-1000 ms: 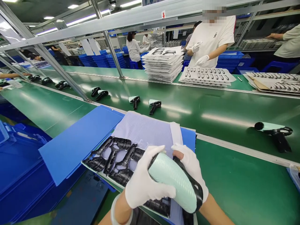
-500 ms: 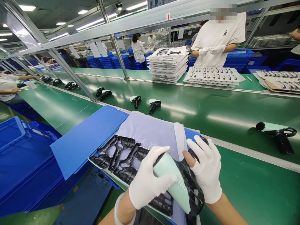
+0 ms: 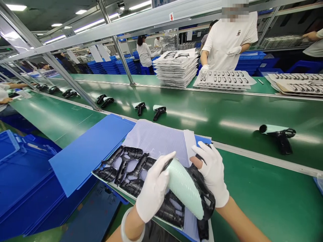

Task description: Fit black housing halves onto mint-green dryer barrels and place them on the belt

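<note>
My left hand [image 3: 152, 188], in a white glove, grips the front end of a pistol-shaped housing [image 3: 185, 190] with a ribbed mint-green barrel and black body. On the other side of that housing, my right hand [image 3: 214, 174] has its fingers bent around the black part; its glove leaves the thumb tip bare. The housing is tilted, its rear toward me. Under it lies a sheet with several black half-shells [image 3: 131, 171], inner sides up. The right fingertips partly hide what they touch.
Blue plastic sheets [image 3: 93, 148] lie to the left, above blue crates [image 3: 25, 188]. Across the green belt [image 3: 227, 114] lie similar housings, one at the right [image 3: 280, 134]. A metal post [image 3: 68, 77] rises at left. A co-worker [image 3: 227, 40] stands opposite, beside stacked paper sheets [image 3: 175, 70].
My left hand's thumb has moved off the top of the green barrel toward its front end. The housing on the belt at right has shifted left. The co-worker's hands have parted.
</note>
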The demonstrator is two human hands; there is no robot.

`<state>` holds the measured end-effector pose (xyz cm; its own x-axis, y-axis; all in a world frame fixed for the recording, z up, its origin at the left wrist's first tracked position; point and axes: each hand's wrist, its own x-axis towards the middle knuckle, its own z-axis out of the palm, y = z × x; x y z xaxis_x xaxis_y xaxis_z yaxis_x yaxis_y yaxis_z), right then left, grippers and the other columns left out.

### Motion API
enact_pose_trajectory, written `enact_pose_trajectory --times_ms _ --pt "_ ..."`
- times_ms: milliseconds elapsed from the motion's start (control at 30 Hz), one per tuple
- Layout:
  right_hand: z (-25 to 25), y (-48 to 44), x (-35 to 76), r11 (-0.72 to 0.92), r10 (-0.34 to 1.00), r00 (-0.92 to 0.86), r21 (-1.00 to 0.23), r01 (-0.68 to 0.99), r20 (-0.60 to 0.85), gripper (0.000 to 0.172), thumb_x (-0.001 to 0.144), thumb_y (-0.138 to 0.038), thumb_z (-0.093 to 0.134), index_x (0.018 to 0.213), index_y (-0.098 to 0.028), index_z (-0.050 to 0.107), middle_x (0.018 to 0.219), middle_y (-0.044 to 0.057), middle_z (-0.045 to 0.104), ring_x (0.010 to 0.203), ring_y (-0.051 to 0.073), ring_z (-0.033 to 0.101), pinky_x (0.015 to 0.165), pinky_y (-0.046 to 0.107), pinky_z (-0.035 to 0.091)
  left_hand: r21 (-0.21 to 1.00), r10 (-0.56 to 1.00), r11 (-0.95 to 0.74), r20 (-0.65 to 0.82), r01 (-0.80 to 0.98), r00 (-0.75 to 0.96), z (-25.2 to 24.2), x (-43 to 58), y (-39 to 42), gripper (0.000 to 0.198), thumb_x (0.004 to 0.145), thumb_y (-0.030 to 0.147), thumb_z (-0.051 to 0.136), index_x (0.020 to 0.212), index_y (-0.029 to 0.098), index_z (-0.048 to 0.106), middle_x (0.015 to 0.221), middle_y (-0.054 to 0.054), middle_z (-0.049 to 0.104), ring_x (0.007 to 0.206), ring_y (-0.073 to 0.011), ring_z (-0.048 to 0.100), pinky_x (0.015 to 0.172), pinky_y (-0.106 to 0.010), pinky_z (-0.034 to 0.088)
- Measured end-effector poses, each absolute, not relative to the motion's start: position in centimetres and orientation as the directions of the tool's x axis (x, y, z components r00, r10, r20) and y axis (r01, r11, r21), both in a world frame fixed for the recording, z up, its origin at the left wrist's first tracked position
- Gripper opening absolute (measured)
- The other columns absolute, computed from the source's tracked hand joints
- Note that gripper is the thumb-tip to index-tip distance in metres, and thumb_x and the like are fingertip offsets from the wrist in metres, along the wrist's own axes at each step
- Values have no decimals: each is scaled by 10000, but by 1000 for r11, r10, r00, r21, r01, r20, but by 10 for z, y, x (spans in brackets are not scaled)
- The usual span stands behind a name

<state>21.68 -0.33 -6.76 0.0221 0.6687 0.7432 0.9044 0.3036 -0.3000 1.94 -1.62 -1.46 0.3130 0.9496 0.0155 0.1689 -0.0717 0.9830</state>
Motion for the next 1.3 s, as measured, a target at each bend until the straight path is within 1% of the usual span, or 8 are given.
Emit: enact_pose_trajectory --times_ms 100,267,500,833,1033,1167,1233,1300 --pt "-70 0 219 273 671 37 -293 916 740 201 947 -227 478 922 -275 672 952 18 746 1031 227 669 1005 443 451 989 940 -48 -4 142 342 -19 23 -23 881 757 664 697 1478 244 414 1427 -138 531 1212 -370 569 998 -483 511" --pt "-61 2 221 279 625 5 -229 933 781 180 940 -182 482 867 -259 628 946 20 743 1010 236 674 944 435 488 913 968 -157 67 376 241 -20 37 -39 1486 361 312 977 1552 267 88 1589 -173 224 1448 -449 263 1156 -604 304" --pt "-53 0 216 227 536 9 -155 961 844 143 940 -179 542 1034 -279 579 959 -6 732 1036 209 656 1047 460 429 898 972 -181 102 401 210 -17 36 -29 785 749 330 727 1432 214 359 1489 -168 409 1395 -394 394 1141 -590 330" --pt "-35 -8 218 263 419 -184 75 962 889 238 830 -73 630 904 -281 542 973 -7 679 1056 193 620 1025 507 429 942 966 -137 58 305 252 -22 25 -24 907 651 344 847 1435 273 396 1461 -108 470 1329 -363 469 1115 -541 381" --pt "-26 -20 221 298 250 -369 291 909 895 300 690 -102 815 847 -261 614 1003 6 685 1026 216 594 1023 597 382 917 941 -260 171 302 292 -19 19 -17 418 943 393 571 1341 264 561 1357 -69 587 1260 -263 547 1085 -409 422" --pt "-28 -24 227 268 154 -477 428 863 865 219 725 -223 803 837 -360 674 923 -61 699 978 183 606 1040 559 386 918 938 -280 198 282 285 -21 17 -15 386 1048 366 352 1325 283 608 1359 -43 613 1282 -217 536 1132 -376 366" --pt "-37 -24 231 263 144 -466 420 868 873 228 748 -290 781 896 -436 690 832 -76 703 914 180 631 981 508 443 924 933 -288 212 251 291 -22 16 -15 407 1058 375 315 1325 294 611 1354 -37 617 1288 -215 529 1143 -379 350" --pt "-52 -24 236 369 273 -330 219 903 904 278 738 -302 774 925 -494 700 705 -77 679 817 189 640 880 461 503 941 925 -273 200 199 322 -22 16 -15 391 1024 441 417 1345 296 587 1342 -46 613 1264 -238 540 1118 -392 376"
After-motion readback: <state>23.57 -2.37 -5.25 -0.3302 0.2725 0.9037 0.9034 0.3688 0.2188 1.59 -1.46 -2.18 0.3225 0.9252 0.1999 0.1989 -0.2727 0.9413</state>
